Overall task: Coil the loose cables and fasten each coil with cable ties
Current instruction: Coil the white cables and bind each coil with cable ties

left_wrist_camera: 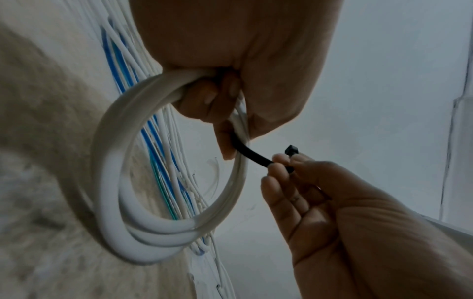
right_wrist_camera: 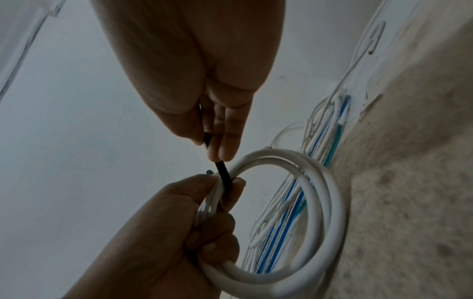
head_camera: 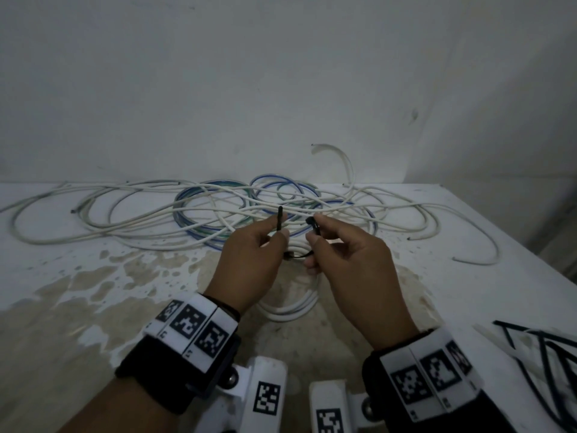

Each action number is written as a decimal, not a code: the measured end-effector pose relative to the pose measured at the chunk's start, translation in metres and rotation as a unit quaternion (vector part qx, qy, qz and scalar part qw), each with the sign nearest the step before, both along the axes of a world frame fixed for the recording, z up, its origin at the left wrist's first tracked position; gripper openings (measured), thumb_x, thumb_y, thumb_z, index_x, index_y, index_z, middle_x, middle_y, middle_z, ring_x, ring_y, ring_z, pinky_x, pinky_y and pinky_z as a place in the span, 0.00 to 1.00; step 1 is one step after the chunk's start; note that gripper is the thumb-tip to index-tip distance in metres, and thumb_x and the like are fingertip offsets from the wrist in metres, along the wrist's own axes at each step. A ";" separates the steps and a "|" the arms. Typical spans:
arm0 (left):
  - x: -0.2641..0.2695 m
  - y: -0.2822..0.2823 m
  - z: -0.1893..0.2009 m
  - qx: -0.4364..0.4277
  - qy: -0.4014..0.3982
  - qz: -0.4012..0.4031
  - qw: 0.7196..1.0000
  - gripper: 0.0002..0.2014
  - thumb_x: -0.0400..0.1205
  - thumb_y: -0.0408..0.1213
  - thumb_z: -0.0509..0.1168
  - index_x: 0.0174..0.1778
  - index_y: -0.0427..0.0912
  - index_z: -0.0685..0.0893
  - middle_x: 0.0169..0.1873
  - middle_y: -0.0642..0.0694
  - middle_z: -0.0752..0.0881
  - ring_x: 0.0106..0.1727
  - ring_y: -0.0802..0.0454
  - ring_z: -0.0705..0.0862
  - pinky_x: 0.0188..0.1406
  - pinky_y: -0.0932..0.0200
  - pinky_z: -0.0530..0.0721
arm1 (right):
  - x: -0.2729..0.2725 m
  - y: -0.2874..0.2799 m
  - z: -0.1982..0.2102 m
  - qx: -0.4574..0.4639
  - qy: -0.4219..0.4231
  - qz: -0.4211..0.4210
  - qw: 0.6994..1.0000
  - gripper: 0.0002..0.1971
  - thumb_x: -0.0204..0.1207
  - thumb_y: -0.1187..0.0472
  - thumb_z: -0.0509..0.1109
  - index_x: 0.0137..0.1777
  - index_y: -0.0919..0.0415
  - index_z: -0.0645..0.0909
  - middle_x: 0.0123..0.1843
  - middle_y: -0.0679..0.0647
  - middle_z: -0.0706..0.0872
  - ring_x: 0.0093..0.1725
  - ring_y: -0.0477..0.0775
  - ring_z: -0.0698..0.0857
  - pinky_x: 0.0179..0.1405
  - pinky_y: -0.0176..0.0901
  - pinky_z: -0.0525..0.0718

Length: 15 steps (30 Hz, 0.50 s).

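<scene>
**A:** Where, the cable tie (head_camera: 298, 254)?

**B:** Looped round the white coil (left_wrist_camera: 163, 228), held above the surface (head_camera: 93, 276) between both hands. Pointed tail (head_camera: 278, 218) sticking up and far from the left hand (head_camera: 249, 264); square head (head_camera: 312, 221) pinched at the right hand (head_camera: 349, 264), just right of the tail. Long axes roughly parallel, tips near but apart.

**A:** And the fingers?

**B:** Left fingers (left_wrist_camera: 207, 97) curled tight round the coil, thumb and forefinger clamped on the tail. Right fingers (left_wrist_camera: 281, 163) pinched together on the strap below the head. Probably next: tail into head, either hand equally near.

**A:** Elsewhere?

**B:** Loose white and blue cables (head_camera: 218, 210) tangled far across the surface; spare ties (head_camera: 543, 345) near right.
</scene>
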<state>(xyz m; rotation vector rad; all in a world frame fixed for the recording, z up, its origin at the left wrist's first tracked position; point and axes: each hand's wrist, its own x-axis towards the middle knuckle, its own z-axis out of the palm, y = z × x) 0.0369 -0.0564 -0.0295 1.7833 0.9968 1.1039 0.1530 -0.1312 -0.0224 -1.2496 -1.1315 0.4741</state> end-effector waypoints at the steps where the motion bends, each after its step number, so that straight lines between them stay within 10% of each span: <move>1: 0.000 -0.001 0.001 0.011 0.011 -0.002 1.000 0.11 0.83 0.37 0.63 0.57 0.56 0.85 0.41 0.61 0.87 0.44 0.68 0.84 0.44 0.77 0.77 | 0.000 -0.001 0.001 0.003 -0.011 -0.008 1.000 0.15 0.77 0.69 0.70 0.59 0.51 0.82 0.45 0.51 0.89 0.31 0.44 0.87 0.34 0.37 0.87; 7: 0.003 -0.007 0.003 0.089 0.061 -0.027 0.994 0.09 0.83 0.38 0.64 0.42 0.49 0.90 0.29 0.60 0.85 0.33 0.69 0.82 0.33 0.79 0.71 | 0.004 -0.001 0.000 0.017 -0.045 -0.045 0.998 0.13 0.78 0.67 0.69 0.61 0.56 0.84 0.44 0.58 0.88 0.29 0.41 0.86 0.33 0.28 0.82; 15: 0.003 -0.009 0.002 0.106 0.066 -0.029 0.992 0.10 0.82 0.38 0.64 0.46 0.45 0.92 0.28 0.59 0.85 0.35 0.62 0.83 0.34 0.72 0.75 | 0.006 -0.003 0.000 0.006 -0.086 -0.061 0.994 0.12 0.78 0.67 0.68 0.57 0.55 0.87 0.29 0.54 0.86 0.29 0.44 0.84 0.34 0.24 0.78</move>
